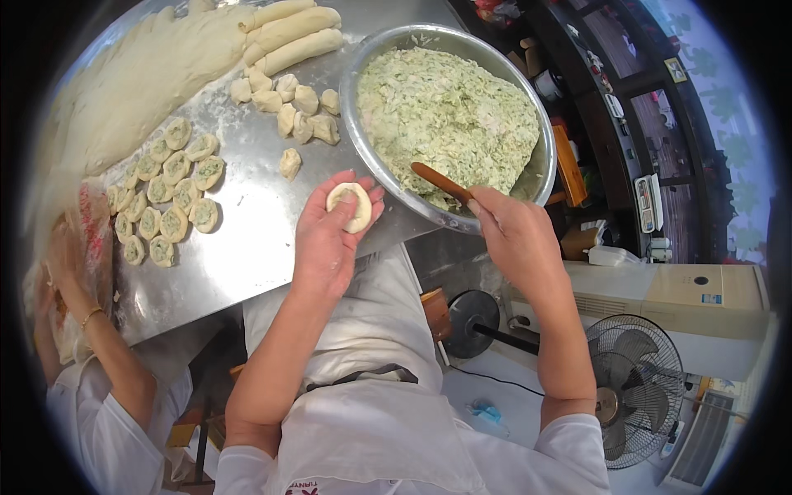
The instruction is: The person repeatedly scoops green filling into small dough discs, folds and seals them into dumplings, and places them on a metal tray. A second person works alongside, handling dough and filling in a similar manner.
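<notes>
My left hand [328,229] holds a small round of dough [349,207] in its palm, the thumb pressed on its middle. My right hand [510,226] grips a brown spatula-like stick [440,182], its tip over the near part of a pale green chopped filling [448,117]. That filling is heaped in a large metal bowl [356,133] at the table's right side. Left of the bowl, one dough piece [289,164] lies apart from a cluster of several others [303,99]. Several open-topped filled dough rounds [176,166] stand on the left part of the metal table [247,247].
A large dough sheet [154,68] and several dough rolls [297,37] cover the table's far left. At the left edge a co-worker's hands [68,266] are at a plastic bag [93,229]. A standing fan [628,390] is at the lower right, near a beige appliance [699,291].
</notes>
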A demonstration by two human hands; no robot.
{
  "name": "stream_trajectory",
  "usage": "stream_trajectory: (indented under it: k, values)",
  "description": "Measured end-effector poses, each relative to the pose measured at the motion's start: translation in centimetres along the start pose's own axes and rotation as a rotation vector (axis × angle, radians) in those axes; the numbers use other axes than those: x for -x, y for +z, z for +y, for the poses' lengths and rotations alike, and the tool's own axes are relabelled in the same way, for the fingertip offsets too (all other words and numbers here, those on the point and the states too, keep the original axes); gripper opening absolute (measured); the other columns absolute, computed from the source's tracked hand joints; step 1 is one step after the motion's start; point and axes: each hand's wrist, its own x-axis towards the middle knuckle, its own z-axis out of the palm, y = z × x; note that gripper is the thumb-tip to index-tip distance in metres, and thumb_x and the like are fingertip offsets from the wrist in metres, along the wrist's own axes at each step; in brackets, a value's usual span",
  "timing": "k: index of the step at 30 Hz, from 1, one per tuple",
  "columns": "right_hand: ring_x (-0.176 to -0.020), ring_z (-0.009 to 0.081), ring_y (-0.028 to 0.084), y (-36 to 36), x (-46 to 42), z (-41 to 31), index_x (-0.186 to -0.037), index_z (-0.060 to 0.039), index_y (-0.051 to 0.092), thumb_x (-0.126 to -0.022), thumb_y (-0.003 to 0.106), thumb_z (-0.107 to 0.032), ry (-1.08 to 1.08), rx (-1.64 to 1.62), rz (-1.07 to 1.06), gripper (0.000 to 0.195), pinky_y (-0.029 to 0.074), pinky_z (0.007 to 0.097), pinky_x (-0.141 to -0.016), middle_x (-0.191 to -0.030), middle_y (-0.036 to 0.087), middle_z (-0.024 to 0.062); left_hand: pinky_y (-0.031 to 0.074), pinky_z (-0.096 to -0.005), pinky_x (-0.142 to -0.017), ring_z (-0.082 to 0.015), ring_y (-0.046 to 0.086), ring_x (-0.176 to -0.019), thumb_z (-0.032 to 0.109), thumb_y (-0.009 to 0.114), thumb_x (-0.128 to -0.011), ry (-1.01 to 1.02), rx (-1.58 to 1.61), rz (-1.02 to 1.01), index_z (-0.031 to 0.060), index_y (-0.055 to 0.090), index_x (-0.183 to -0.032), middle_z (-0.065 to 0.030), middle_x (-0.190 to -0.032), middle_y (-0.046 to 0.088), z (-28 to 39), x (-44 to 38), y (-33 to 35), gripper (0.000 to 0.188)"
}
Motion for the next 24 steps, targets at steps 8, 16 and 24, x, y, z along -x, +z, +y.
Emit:
stream_trajectory:
  k: [8, 16, 24]
  values:
    - [-0.073, 0.0442, 0.063, 1.3, -1.4, 1.3, -0.093, -0.0043, 0.065, -0.095, 0.061, -0.012, -0.109, -0.129, -0.126, 0.009, 0.049, 0.0532, -0.066, -0.073, 0.064, 0.0215, 0.048, -0.0449, -0.111, -0.025, 0.055, -0.126, 0.021, 0.047, -0.11, -0.184, 0.224, -0.051, -0.0021, 0.046, -0.136, -0.0148, -0.134, 0.055, -0.9, 0.5, 1.2, 0.035]
    - [-0.071, 0.0365, 0.066, 3.6, 2.8, 0.3, -0.113, -0.0066, 0.067, -0.092, 0.062, -0.008, -0.06, -0.118, 0.095, 0.022, 0.051, 0.045, -0.057, -0.076, 0.066, 0.0167, 0.048, -0.047, -0.109, -0.0296, 0.057, -0.123, 0.025, 0.041, -0.111, -0.151, 0.241, 0.076, -0.0036, 0.048, -0.133, -0.0165, -0.135, 0.055, -1.0, 1.2, 3.5, 0.036]
    - [-0.067, 0.0314, 0.067, 4.3, 4.9, -2.4, -0.123, -0.0074, 0.069, -0.089, 0.068, -0.004, -0.075, -0.042, 0.075, 0.034, 0.053, 0.0396, -0.057, -0.081, 0.069, 0.0131, 0.048, -0.045, -0.11, -0.0275, 0.055, -0.125, 0.016, 0.04, -0.111, -0.072, 0.156, -0.008, -0.0058, 0.043, -0.14, -0.0161, -0.135, 0.053, -0.6, 1.6, 3.2, 0.037]
